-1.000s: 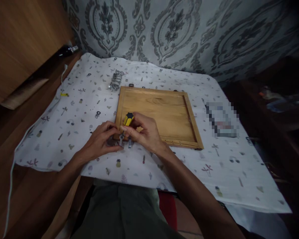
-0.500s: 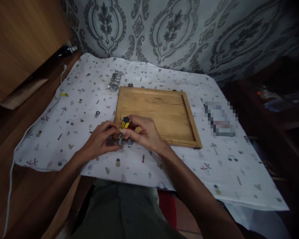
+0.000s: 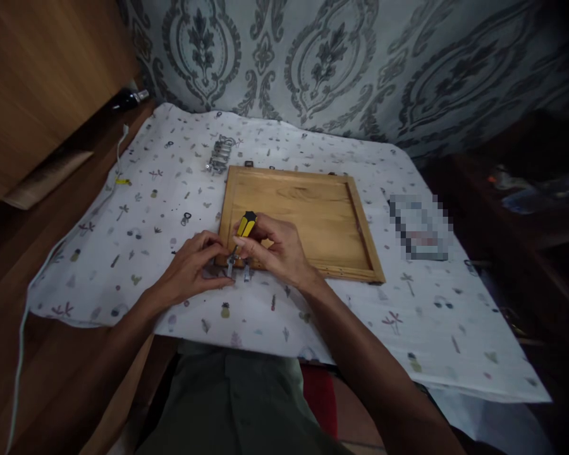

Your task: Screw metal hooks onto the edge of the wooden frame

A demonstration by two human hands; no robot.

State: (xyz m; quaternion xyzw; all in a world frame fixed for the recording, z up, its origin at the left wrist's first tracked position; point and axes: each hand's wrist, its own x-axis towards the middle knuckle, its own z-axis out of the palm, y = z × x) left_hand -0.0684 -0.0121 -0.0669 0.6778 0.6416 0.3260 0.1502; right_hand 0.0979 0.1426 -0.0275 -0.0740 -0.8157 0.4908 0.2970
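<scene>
My right hand [image 3: 279, 249] is closed around a screwdriver [image 3: 247, 222] with a yellow and black handle. The screwdriver leans, its tip pointing down at a small metal fitting [image 3: 230, 268] on the near left corner of a framed wooden panel [image 3: 303, 218]. With thumb and fingers on either side, my left hand [image 3: 189, 265] steadies that fitting against the panel's edge. A second metal fitting [image 3: 246, 273] sits just to its right, partly under my right hand. The exact kind of these fittings is too small to make out.
Several similar metal fittings [image 3: 219, 155] lie in a row behind the panel's left corner. A pixelated flat object [image 3: 421, 227] rests at the right on the patterned tablecloth [image 3: 436, 335]. A white cable [image 3: 52, 253] runs down the left side. A patterned curtain [image 3: 275, 63] hangs behind.
The screwdriver's handle has tilted up and to the right, and its shaft now shows above the fitting. My right hand has shifted slightly with it. My left hand stays in place.
</scene>
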